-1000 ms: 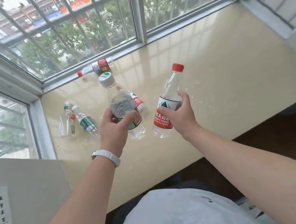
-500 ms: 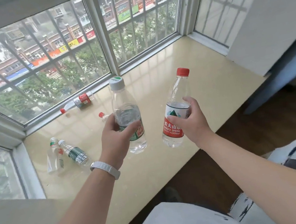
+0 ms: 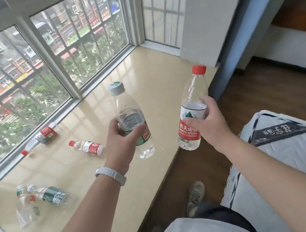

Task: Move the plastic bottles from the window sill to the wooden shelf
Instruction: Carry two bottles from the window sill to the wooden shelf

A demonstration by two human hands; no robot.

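My left hand (image 3: 122, 142) grips a clear bottle with a white cap and green-red label (image 3: 127, 107), held upright above the beige window sill (image 3: 152, 76). My right hand (image 3: 206, 121) holds a red-capped bottle with a red label (image 3: 195, 97), upright over the sill's front edge. Several more bottles lie on the sill to the left: a red-label one by the window frame (image 3: 41, 137), a small red-capped one (image 3: 89, 146), a dark green-label one (image 3: 52, 195) and a clear one beside it (image 3: 25, 206). A wooden shelf board (image 3: 297, 12) shows at the far right.
A barred window (image 3: 42, 72) runs behind the sill. A white pillar (image 3: 213, 17) and blue post (image 3: 249, 22) stand right of it. A white mattress (image 3: 293, 154) lies at the lower right, above dark wooden floor (image 3: 264, 99). My shoe (image 3: 195, 197) is below.
The view has swung to the right, bringing the pillar, mattress and floor into sight. Both hands have carried their bottles rightward, toward the sill's front edge.
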